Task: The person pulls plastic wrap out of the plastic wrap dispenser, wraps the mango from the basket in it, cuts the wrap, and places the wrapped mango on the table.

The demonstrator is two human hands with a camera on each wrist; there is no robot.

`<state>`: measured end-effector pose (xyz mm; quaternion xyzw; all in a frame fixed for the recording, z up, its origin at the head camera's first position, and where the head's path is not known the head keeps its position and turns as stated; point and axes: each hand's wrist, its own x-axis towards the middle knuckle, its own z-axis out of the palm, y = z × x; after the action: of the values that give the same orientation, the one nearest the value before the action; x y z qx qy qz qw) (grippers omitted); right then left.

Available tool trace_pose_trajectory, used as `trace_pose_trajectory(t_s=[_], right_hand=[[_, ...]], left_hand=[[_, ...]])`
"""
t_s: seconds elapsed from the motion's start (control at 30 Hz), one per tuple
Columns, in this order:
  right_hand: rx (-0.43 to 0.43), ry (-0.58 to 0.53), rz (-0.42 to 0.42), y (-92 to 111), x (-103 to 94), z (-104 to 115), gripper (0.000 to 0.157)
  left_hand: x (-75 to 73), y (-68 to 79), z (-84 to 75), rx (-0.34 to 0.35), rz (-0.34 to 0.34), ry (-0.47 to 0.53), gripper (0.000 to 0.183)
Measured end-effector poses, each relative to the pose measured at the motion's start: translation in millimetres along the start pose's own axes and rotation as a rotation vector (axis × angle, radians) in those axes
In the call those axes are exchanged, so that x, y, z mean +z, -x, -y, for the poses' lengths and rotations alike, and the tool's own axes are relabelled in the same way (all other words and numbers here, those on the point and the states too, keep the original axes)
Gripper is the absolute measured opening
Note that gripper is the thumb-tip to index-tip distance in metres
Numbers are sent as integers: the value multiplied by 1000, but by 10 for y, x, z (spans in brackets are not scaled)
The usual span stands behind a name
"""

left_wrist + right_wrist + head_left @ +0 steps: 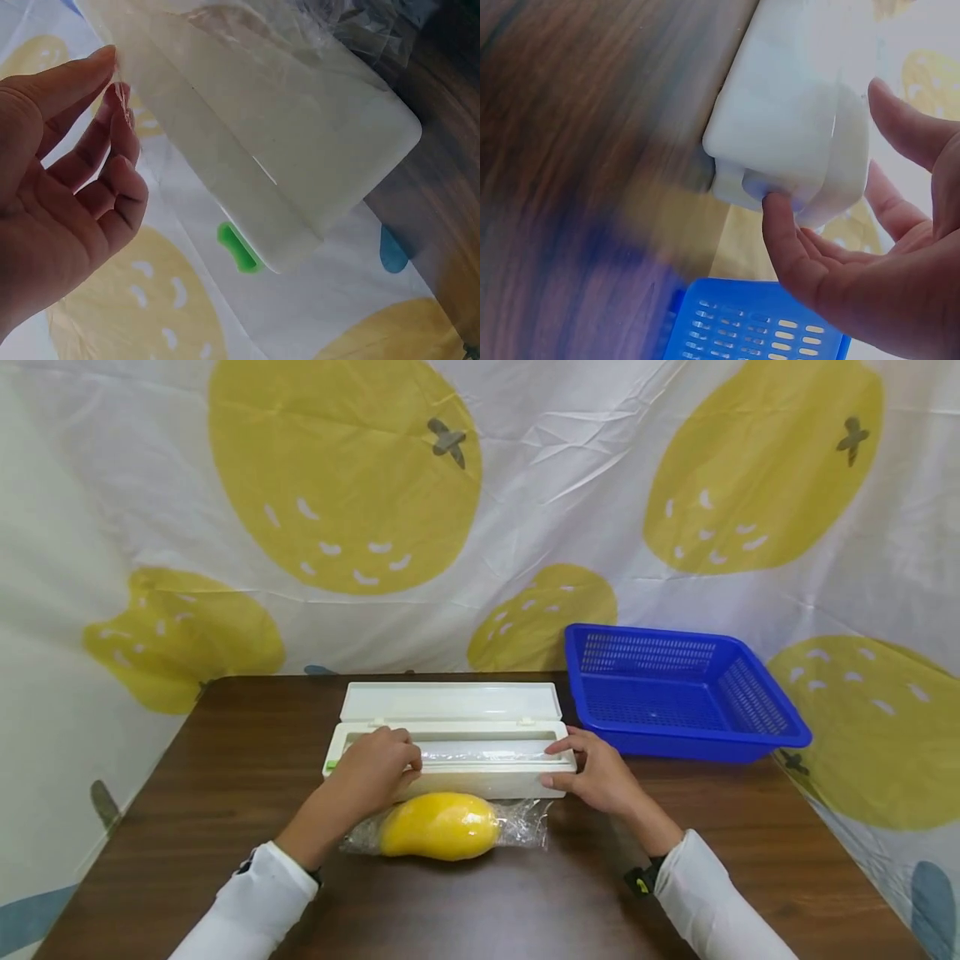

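A long white cling film dispenser [483, 783] lies on the table with its lid [450, 701] raised at the back and a roll of film [487, 751] inside. My left hand [377, 766] is over its left part; in the left wrist view thumb and fingers pinch the edge of clear plastic film [124, 105]. My right hand [600, 774] is at the dispenser's right end, fingers spread. One fingertip [774, 202] touches the end wall, and the thumb lies near the front edge. In front of the dispenser is a yellow mango [438, 827] wrapped in clear film.
A blue plastic basket [686, 739] with slotted walls stands at the back right, close to the dispenser. A green slider [238, 247] shows at the dispenser's left end. Behind the brown table [225, 793] hangs a fruit-patterned cloth [547, 485].
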<state>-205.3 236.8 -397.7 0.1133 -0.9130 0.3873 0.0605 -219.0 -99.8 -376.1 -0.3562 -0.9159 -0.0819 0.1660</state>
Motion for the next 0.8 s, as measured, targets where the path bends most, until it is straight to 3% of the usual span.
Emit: trace_pose_trajectory(t_s=[0.27, 0.47, 0.6, 0.8], right_hand=[[-58, 19, 1, 54, 3, -34, 64], [-73, -40, 30, 101, -6, -37, 83], [-84, 57, 82, 151, -98, 75, 91], [-181, 266, 99, 214, -171, 438, 84]], left_hand=[[-17, 71, -31, -17, 20, 51, 9], [-29, 115, -65, -49, 29, 67, 8], [-25, 149, -86, -53, 32, 69, 6], [-30, 181, -123, -45, 7, 60, 8]])
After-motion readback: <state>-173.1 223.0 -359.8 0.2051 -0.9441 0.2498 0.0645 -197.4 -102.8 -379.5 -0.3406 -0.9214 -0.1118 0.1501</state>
